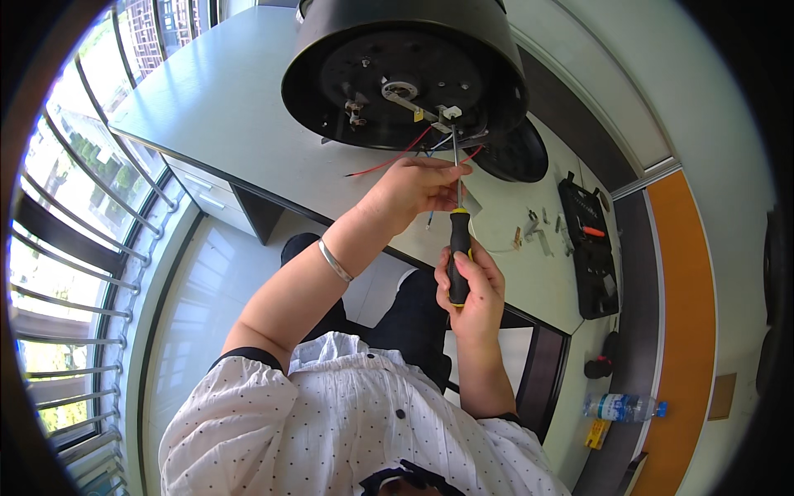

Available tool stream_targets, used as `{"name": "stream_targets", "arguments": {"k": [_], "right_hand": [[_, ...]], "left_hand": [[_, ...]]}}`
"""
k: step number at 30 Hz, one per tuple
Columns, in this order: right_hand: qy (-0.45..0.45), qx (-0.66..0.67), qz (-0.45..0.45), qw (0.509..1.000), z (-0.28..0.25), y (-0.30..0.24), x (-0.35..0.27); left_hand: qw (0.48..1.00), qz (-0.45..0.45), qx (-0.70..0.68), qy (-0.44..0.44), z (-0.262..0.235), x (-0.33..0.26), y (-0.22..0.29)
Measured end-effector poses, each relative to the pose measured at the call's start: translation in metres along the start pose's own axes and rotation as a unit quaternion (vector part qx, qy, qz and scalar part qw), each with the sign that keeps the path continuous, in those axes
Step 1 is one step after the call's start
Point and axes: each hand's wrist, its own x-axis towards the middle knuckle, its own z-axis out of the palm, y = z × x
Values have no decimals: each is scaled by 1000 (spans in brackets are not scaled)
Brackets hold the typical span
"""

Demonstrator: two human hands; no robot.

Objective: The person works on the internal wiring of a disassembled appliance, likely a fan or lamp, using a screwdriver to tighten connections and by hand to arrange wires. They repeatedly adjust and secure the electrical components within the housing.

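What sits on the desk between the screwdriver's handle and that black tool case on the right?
In the head view, between the screwdriver and the black tool case lie a few small metal brackets on the white desk.

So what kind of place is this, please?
Probably an office or home workroom, used here for repair. A light desk stands beside a barred window, an open tool kit lies on it, and the right hand holds a screwdriver.

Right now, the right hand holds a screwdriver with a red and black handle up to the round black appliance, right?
Not quite. The head view shows the screwdriver handle is yellow and black, not red. The right hand does hold it up to the round black appliance.
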Motion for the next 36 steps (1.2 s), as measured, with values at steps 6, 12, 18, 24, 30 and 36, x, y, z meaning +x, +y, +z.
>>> {"name": "stream_targets", "arguments": {"k": [6, 12, 18, 24, 30, 36], "right_hand": [[-160, 333, 117, 922, -30, 7, 14], [1, -119, -41, 992, -10, -1, 3], [41, -248, -151, 956, -16, 15, 8], [54, -371, -262, 889, -22, 26, 13], [70, -530, -327, 779, -20, 20, 13], [37, -339, -159, 927, -13, 5, 9]], "left_hand": [[998, 12, 36, 40, -1, 10, -8], [990, 16, 45, 130, 1, 13, -15], [973, 50, 151, 167, 2, 6, 3], [936, 217, 106, 256, -9, 33, 3], [932, 221, 61, 280, -5, 50, 7], [911, 260, 83, 309, -6, 60, 3]]}}
